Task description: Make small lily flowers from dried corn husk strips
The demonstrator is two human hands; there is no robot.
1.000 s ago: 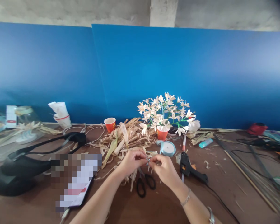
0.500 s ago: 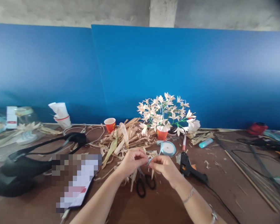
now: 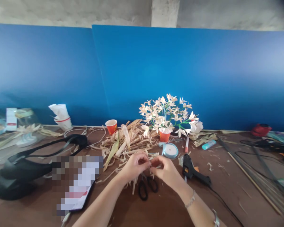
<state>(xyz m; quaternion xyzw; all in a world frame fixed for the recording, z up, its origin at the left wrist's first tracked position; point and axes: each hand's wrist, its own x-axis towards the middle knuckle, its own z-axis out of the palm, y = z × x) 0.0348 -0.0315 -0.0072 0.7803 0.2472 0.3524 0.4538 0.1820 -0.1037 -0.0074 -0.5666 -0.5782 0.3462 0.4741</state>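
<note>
My left hand [image 3: 136,165] and my right hand [image 3: 163,170] meet over the middle of the table, fingertips almost touching. Thumb and fingers are pinched together on each hand. Whatever lies between them is hidden or too small to name. Just below, black-handled scissors [image 3: 143,190] rest on the table, their blades partly under my hands. A roll of light-blue ribbon [image 3: 170,150] lies flat beyond my right hand. To its right is a black hot glue gun [image 3: 194,172] with its cable trailing toward me.
Pale husk flowers [image 3: 167,115] on green stems stand in a red paper cup [image 3: 164,135]. Dry corn husks [image 3: 132,137] are heaped beside another red cup [image 3: 111,127]. A phone [image 3: 82,186] and black bag [image 3: 16,176] lie left; thin sticks [image 3: 253,183] lie right.
A small light-blue bit showed between my fingertips before and is now out of sight. My fingers have curled inward, with the right hand turned slightly; the items on the table look unmoved.
</note>
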